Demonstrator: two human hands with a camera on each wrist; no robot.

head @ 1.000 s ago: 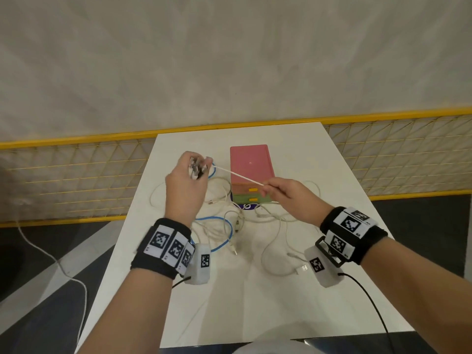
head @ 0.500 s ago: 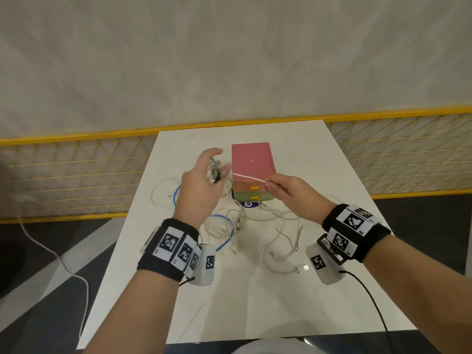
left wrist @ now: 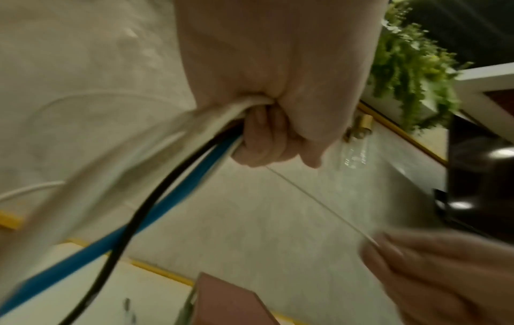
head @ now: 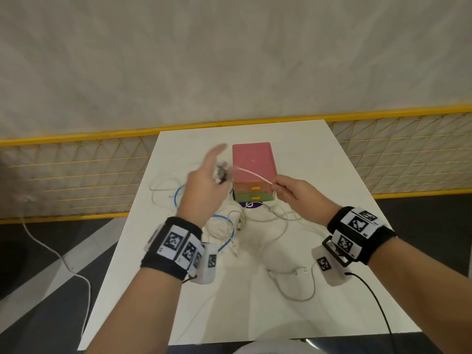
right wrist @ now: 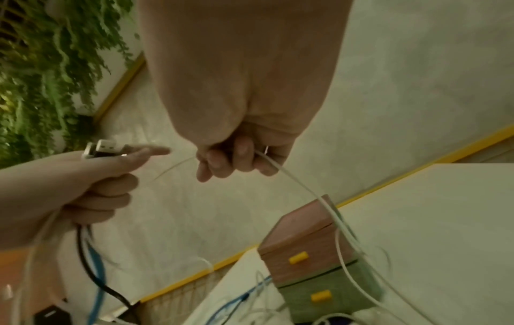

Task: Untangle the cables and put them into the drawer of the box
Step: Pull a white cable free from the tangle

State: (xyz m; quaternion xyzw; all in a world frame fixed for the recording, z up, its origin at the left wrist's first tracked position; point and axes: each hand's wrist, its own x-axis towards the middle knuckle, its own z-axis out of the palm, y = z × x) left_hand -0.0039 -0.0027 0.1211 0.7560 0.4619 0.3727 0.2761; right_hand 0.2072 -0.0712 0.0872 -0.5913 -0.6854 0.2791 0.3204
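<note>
Shifted right toward box (head: 254, 163): left hand (head: 204, 192), index raised, other fingers (left wrist: 261, 140) clutching cable bundle (left wrist: 155, 176) (white, blue, black). Right hand (head: 298, 198) pinching thin white cable (head: 251, 173) taut above tabletop (head: 319, 175); drawers closed.

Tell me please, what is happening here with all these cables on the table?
A person is sorting a tangle of cables. The left hand grips a bundle of white, blue and black cables with plug ends sticking out, held above the white table. The right hand pinches one thin white cable stretched between the hands. More cables lie looped on the table. Both drawers of the small box look closed.
</note>
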